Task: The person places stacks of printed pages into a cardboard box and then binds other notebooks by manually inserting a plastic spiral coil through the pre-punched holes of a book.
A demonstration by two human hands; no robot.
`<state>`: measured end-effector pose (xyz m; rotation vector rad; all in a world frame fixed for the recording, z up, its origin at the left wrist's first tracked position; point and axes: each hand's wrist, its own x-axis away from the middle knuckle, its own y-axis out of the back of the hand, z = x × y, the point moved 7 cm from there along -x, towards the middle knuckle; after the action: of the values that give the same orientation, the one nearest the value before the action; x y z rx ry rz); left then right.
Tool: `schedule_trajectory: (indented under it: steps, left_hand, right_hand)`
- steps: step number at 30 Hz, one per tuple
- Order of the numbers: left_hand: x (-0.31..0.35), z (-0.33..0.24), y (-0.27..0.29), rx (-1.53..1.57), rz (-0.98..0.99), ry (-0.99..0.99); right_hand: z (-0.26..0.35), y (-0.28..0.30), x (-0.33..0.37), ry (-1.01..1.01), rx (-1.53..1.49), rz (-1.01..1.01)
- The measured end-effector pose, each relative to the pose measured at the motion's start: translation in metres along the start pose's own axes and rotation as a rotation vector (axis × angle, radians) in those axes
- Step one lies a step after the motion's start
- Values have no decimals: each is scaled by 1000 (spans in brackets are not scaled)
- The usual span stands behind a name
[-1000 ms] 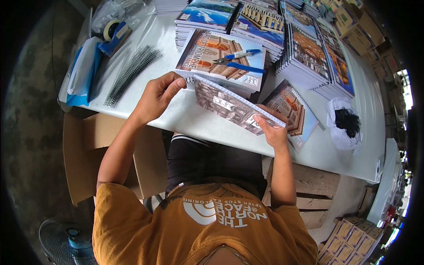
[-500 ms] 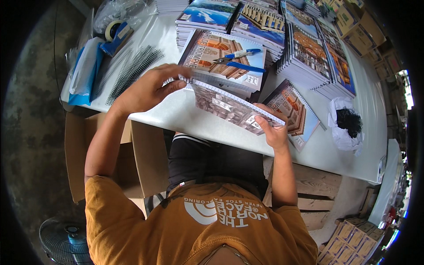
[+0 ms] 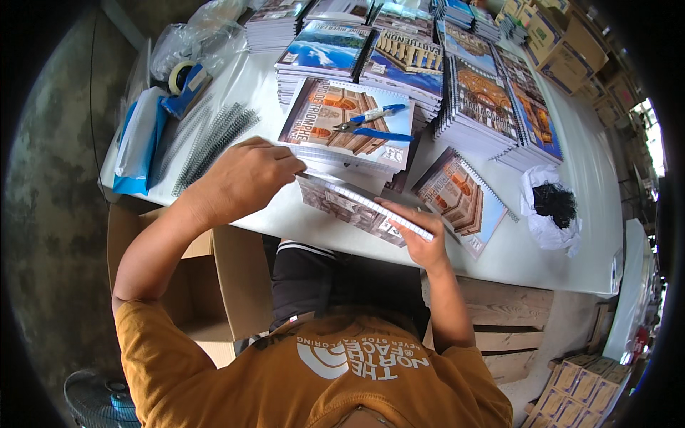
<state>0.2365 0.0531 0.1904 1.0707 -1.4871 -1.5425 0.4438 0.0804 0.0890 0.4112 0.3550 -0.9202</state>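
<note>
My right hand [image 3: 423, 244] grips the right end of a notebook [image 3: 347, 207], thumb on one face. The notebook is tilted, its punched long edge upward and a greyish photo cover facing me. At its left end my left hand [image 3: 246, 180] is closed, fingertips pinched against the corner; what they hold is hidden. Just beyond lies a stack of notebooks [image 3: 303, 118] with an arch on the cover. Blue-handled cutting pliers [image 3: 374, 133] rest on top. A spiral-bound notebook [image 3: 460, 196] with the same cover lies right of my right hand.
Loose spiral coils [image 3: 214, 146] lie left of the stack, by a tape dispenser [image 3: 187, 89] and a blue-and-white package [image 3: 139, 146]. Tall notebook stacks [image 3: 492, 107] fill the far side. A white bag of black scraps [image 3: 553, 207] sits right. An open carton [image 3: 239, 285] stands below the table edge.
The notebook and both hands have come lower in view, nearer me. My left hand has closed over the notebook's left end, where a coil showed before. The right hand keeps its grip.
</note>
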Motion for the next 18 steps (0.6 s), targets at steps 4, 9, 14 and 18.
schedule_trajectory:
  steps: [4, 9, 14, 18]
  left_hand:
    - [3, -11, 8, -70, -166, -80]
    - [7, -7, 7, -104, -116, -22]
    - [16, 0, -17, -107, 87, -16]
    - [35, 0, 0, -247, -597, 126]
  right_hand:
    - [2, -6, 4, 74, 50, -20]
    - [8, -11, 6, 137, 94, -41]
    - [15, -19, 4, 181, 123, -35]
    - [19, -26, 6, 235, 162, -75]
